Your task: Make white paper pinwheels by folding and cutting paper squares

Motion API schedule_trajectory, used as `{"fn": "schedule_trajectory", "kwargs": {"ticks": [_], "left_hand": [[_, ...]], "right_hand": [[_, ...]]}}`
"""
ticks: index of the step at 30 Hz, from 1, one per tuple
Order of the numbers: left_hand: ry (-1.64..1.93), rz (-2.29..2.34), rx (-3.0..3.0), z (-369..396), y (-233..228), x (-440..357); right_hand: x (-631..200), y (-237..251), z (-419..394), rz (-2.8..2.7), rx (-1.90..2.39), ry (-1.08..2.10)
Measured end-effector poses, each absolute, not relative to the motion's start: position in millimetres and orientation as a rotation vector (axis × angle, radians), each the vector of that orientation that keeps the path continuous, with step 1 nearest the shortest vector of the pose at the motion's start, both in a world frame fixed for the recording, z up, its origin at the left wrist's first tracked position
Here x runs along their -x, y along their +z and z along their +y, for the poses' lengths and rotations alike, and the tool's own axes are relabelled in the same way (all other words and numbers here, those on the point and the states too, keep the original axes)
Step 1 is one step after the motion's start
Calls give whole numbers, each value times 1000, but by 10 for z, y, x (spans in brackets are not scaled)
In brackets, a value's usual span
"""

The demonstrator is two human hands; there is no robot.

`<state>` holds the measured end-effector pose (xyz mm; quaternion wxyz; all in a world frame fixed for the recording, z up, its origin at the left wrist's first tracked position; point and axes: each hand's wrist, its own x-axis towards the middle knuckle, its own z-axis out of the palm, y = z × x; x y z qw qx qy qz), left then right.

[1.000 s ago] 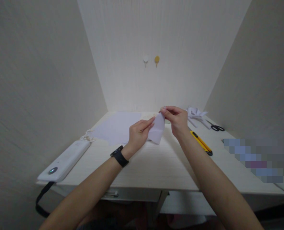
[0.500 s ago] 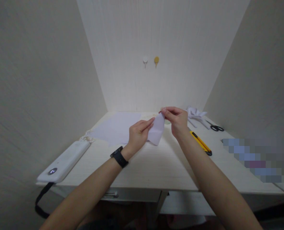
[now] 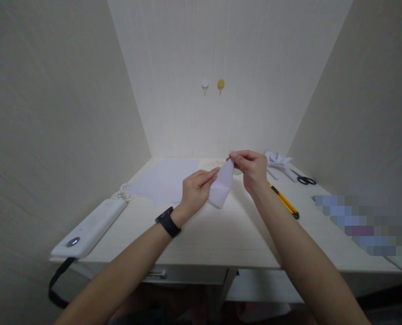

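Between my hands is a folded piece of white paper [image 3: 222,186], tilted above the desk with a pointed corner at its top. My left hand [image 3: 196,192], with a black watch on the wrist, is closed on the paper's left side, thumb and fingers pinching it. The upper corner is pinched in the fingertips of my right hand [image 3: 251,169]. Flat sheets of white paper [image 3: 163,178] lie on the desk behind and left of my left hand. A yellow utility knife [image 3: 285,201] rests beside my right forearm.
Black-handled scissors [image 3: 306,180] lie at the far right, near crumpled paper strips [image 3: 277,160]. A white device [image 3: 89,228] with a black strap sits on the left edge of the desk [image 3: 201,243]. Two hooks [image 3: 221,84] are on the back wall. A blurred-out item [image 3: 355,223] lies at right.
The paper's lower corner has shifted slightly down and left. My right hand has moved a touch to the right, still pinching the top corner. My left hand stays about where it was.
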<state>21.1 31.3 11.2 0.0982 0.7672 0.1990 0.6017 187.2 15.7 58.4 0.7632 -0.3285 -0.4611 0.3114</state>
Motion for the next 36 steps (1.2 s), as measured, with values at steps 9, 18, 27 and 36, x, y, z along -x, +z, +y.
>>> {"fn": "schedule_trajectory", "kwargs": {"ticks": [9,18,27,36], "left_hand": [[1750,609,-2268,282,131,-244],[1626,712,-2230,243,154,-255],[1568,895,-1975,295,140,-243],[1440,876,-1821,307,125,-260]], "right_hand": [[-1846,594,177,-868,732,711],[-1849,551,219,-822,827,602],[-1790,494,211,-931,973,802],[-1826,467,255,-894,934,755]]}}
